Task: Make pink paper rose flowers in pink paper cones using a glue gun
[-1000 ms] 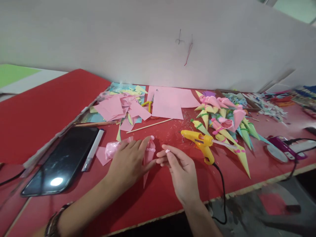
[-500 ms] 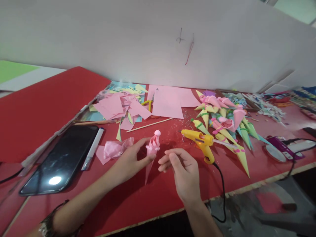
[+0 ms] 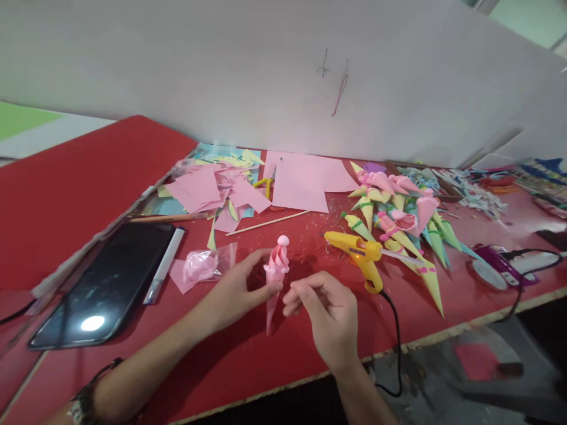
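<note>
At the far left a dark tablet (image 3: 104, 283) lies flat on the red table (image 3: 283, 354), with a white marker (image 3: 165, 264) along its right edge; just right of that sits a crumpled clear bag of pink bits (image 3: 204, 264); behind it a heap of pink paper scraps (image 3: 212, 190) lies near the wall.

The left hand (image 3: 237, 283) comes in from the lower left, forearm slanting up over the table, palm turned inward; its thumb and fingers are closed lightly on the pink paper cone (image 3: 275, 277), pinching it near the rim.

The cone stands close to upright above the table in front of the person; its long axis runs almost vertical, the sharp tip pointing down toward the table, the swirled pink top with its small ball pointing up and slightly away.

The right hand (image 3: 325, 313) reaches up from the bottom edge, back of the hand to the camera; its fingers are curled with the tips pinched together just beside the cone; whether they grip anything I cannot tell.

Further right a yellow glue gun (image 3: 361, 257) rests on the table, nozzle to the left, its black cord (image 3: 396, 342) trailing over the edge; beyond it lies a pile of finished cones (image 3: 407, 221).
</note>
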Action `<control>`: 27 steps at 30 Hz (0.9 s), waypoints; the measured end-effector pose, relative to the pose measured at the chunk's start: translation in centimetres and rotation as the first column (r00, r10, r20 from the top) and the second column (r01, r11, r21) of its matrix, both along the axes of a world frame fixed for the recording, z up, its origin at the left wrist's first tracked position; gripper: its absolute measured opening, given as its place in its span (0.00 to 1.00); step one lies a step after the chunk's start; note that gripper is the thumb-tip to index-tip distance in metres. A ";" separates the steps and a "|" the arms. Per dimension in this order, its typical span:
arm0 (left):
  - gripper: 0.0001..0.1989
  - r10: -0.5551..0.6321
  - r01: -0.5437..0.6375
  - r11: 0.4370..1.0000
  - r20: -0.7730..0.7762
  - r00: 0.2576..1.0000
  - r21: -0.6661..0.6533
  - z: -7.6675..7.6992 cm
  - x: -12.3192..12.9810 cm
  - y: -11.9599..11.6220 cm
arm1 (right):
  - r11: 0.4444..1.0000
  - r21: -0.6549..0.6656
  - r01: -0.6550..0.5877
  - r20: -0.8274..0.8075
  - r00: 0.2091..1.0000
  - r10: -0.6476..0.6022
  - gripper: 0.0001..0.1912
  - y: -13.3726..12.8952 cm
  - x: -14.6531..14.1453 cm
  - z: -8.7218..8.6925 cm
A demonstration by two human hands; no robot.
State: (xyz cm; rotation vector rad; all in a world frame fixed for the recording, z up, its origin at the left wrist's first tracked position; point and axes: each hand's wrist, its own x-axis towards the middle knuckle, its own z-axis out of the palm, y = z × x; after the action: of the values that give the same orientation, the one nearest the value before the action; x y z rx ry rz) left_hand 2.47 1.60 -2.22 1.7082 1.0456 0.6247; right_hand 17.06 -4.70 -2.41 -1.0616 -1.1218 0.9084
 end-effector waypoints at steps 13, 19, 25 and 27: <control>0.21 -0.006 0.009 0.999 0.058 0.998 -0.044 -0.2 0.1 -0.5 | 0.996 0.082 -0.023 0.170 0.985 0.008 0.08 -0.1 0.1 0.0; 0.20 -0.065 0.069 0.996 0.067 0.996 -0.060 -0.2 0.0 -0.5 | 0.994 0.110 0.019 0.226 0.973 -0.044 0.09 0.0 -0.1 0.2; 0.20 -0.081 0.087 0.995 0.116 0.990 -0.049 -0.2 -0.1 -0.6 | 0.995 0.094 0.022 0.228 0.973 -0.042 0.09 0.0 0.0 0.1; 0.20 -0.101 0.110 0.992 0.131 0.986 -0.065 -0.1 -0.1 -0.6 | 0.989 0.129 0.066 0.267 0.959 -0.099 0.07 0.1 0.0 0.1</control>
State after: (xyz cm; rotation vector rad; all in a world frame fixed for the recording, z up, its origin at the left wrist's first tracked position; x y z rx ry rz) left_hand 2.42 0.97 -2.36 1.6275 0.8721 0.6124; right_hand 17.07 -4.62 -2.30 -1.1499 -1.3320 0.6324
